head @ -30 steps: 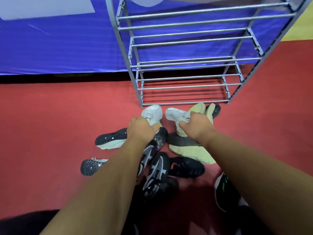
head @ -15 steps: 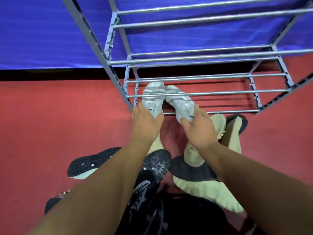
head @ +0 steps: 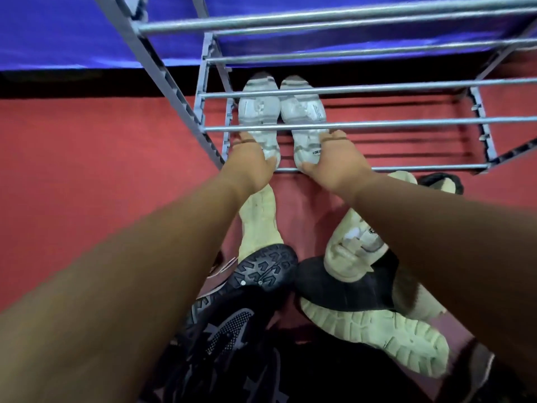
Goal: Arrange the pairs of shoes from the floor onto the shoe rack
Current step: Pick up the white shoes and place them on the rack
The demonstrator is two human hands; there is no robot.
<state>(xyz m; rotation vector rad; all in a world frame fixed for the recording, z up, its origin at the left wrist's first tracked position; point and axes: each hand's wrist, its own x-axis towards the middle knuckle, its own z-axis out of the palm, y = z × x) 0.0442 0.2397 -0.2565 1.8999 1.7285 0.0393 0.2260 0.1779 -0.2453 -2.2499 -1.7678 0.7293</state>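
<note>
Head view, looking down past both forearms into the shoe rack [head: 360, 124].

- White pair: left shoe [head: 257, 112] and right shoe [head: 303, 109] lie side by side, touching along their inner edges, toes toward the back. They sit low in the rack at its left end, under the upper bars. One bar crosses above both at mid-length. Heels are just behind the lowest front bar. Cannot tell whether they rest fully on the bottom tier or are held just above it.
- Left hand [head: 250, 162]: holds the heel of the left shoe, fingers curled along its outer side, thumb at the back.
- Right hand [head: 334, 161]: holds the heel of the right shoe the same way, fingers on the outer side, thumb against the heel tab with dark lettering.
- Floor [head: 87, 170]: red. A loose pile of shoes lies in front of the rack, below the arms.
- Pile: a cream shoe [head: 258, 219] lies under the left forearm, toe toward the rack. A black shoe [head: 261, 271] lies sole-up just beside it. A black mesh shoe [head: 226, 330] is nearer the camera.
- Right of those: a cream shoe with a grey panel [head: 348, 248] overlaps a shoe with a dark upper, on its side, showing a pale lugged sole [head: 377, 330].
- Beyond the right forearm, near the rack's front bar: a dark-edged cream shoe [head: 438, 183], partly hidden.
- Behind the rack: blue cloth [head: 72, 30], with a dark band along its bottom edge.
</note>
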